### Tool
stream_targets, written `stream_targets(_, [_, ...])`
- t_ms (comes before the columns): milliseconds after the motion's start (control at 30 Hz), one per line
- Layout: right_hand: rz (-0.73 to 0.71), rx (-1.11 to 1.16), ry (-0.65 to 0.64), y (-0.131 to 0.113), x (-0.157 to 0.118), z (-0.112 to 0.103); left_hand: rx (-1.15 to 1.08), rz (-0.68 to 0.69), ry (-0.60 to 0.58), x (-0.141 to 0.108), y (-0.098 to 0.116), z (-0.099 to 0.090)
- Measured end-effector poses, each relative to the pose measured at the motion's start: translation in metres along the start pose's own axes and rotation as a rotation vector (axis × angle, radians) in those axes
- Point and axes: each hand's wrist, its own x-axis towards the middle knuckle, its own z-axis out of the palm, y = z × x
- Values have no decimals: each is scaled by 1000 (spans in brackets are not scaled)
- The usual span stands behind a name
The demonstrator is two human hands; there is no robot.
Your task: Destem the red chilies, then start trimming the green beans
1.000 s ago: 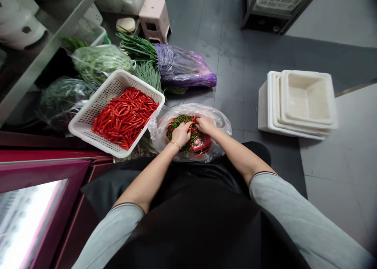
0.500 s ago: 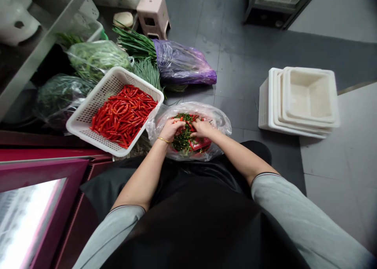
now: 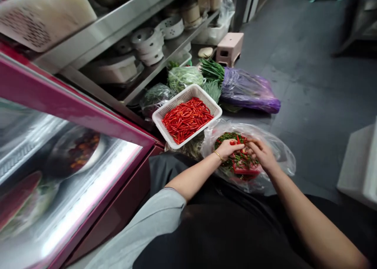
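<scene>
My left hand [image 3: 229, 149], with a gold bracelet at the wrist, is closed on a red chili pepper [image 3: 238, 139] above an opened clear plastic bag [image 3: 281, 153]. Close beside it, my right hand [image 3: 263, 155] has its fingers pinched at the chili's side; what lies between those fingertips is too small to make out. Green stems [image 3: 226, 136] and red chilies fill the bag, along with a flat red piece [image 3: 246, 169]. Left of the bag stands a white perforated basket [image 3: 198, 133] holding a heap of red chilies [image 3: 188, 118].
Behind the basket lie bagged greens [image 3: 184, 76] and green stalks in a purple bag [image 3: 250, 90]. A pink stool [image 3: 229, 49] stands farther back. Metal shelving [image 3: 118, 25] and a glass-fronted red cabinet [image 3: 123, 123] flank the left. A white container [image 3: 357, 167] sits at right.
The view has swung left, bringing more shelving and cabinet into sight. Both hands have risen from among the stems, and a red chili now shows in my left fingers.
</scene>
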Motion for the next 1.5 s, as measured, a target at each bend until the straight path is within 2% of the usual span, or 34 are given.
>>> stream_targets(67, [49,-96,-115,5,-5,7,-132,-50,-35,-6,5,-2])
stream_targets(133, [28,-238,-142,3,-15,13,-202,-88,-53,-11,10,-3])
stream_targets(200, [-104,-417,-134,-5,-32,17,-267,-154,-97,-16,12,-3])
stream_targets(233, [-199,-526,-171,-11,-41,18,-285,-192,-130,-18,12,-4])
stream_targets(333, [-405,-816,-506,-24,-62,14,-309,-312,-239,-18,8,-15])
stream_targets(367, [-410,-881,-585,-25,-63,10,-319,-343,-273,-15,6,-21])
stream_targets(400, [-369,-953,-605,-24,-62,6,-363,-367,-297,-12,4,-28])
stream_targets(433, [-291,-1034,-568,-21,-57,1,-416,-384,-305,-10,2,-34])
stream_targets(500, [-104,-1156,-372,-12,-41,-7,-498,-379,-299,-6,1,-45])
stream_targets(567, [21,-1188,-195,-4,-20,-5,-519,-352,-270,-7,3,-51])
stream_targets(600, [51,-1180,-165,-1,-10,-1,-507,-334,-254,-8,4,-52])
stream_targets(700, [83,-1156,-196,2,13,14,-436,-301,-220,-10,5,-48])
stream_targets(767, [74,-1144,-177,0,16,17,-363,-303,-189,-7,1,-40])
stream_targets(867, [-13,-1122,-127,-3,8,11,-255,-313,-131,1,-8,-22])
stream_targets(967, [-92,-1051,-177,-5,-6,7,-174,-310,-28,6,-13,-5])
stream_targets(1033, [-130,-949,-236,-4,-15,7,-77,-204,20,3,-12,2])
stream_targets(1067, [-143,-891,-291,-4,-18,8,-3,-107,13,0,-11,2])
stream_targets(1133, [-144,-816,-480,-4,-24,8,154,98,-40,-8,-7,0])
stream_targets(1200, [-96,-845,-664,-3,-26,6,211,192,-85,-13,-4,-8])
stream_targets(1233, [-61,-896,-676,-3,-25,3,170,169,-81,-14,-3,-13])
stream_targets(1267, [-31,-963,-607,-1,-22,0,91,106,-68,-14,-3,-18])
stream_targets(1333, [2,-1092,-352,4,-13,-6,-106,-77,-62,-10,-3,-28])
stream_targets(1400, [-2,-1179,-196,11,-2,-10,-247,-218,-114,-6,-3,-35])
stream_targets(1500, [-59,-1214,-261,16,10,-17,-297,-260,-208,-3,-4,-39])
